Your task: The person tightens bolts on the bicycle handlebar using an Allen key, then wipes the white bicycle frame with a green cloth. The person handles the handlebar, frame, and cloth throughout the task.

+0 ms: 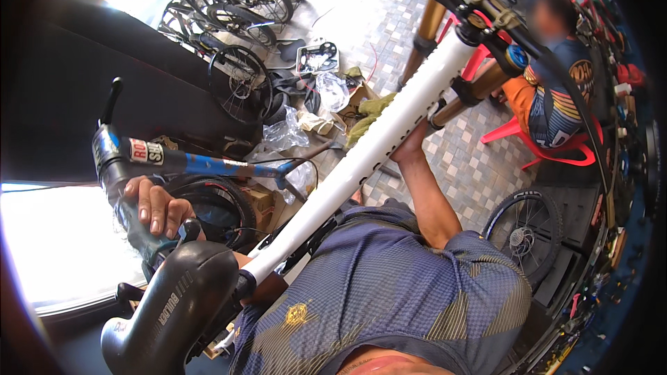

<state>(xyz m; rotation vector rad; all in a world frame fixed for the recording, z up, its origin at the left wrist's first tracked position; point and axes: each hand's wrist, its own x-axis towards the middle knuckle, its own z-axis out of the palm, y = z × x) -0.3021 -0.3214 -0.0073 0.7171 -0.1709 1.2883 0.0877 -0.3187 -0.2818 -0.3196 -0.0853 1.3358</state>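
Note:
A bicycle with a white frame tube slants across the view, its black saddle at the lower left and a fork with bronze legs at the upper right. My left hand is closed over the clamp head of a repair stand, beside the saddle. My right hand reaches under the white tube near the fork; the tube hides its fingers. Straight across from it, a fuzzy olive-green cloth pokes out along the tube's other side, seemingly in that hand.
The stand's blue-and-black arm runs rightward behind the tube. Plastic bags, loose parts and a wheel lie on the tiled floor. Bicycles stand at the back left. A person sits on a red chair at right, near another wheel.

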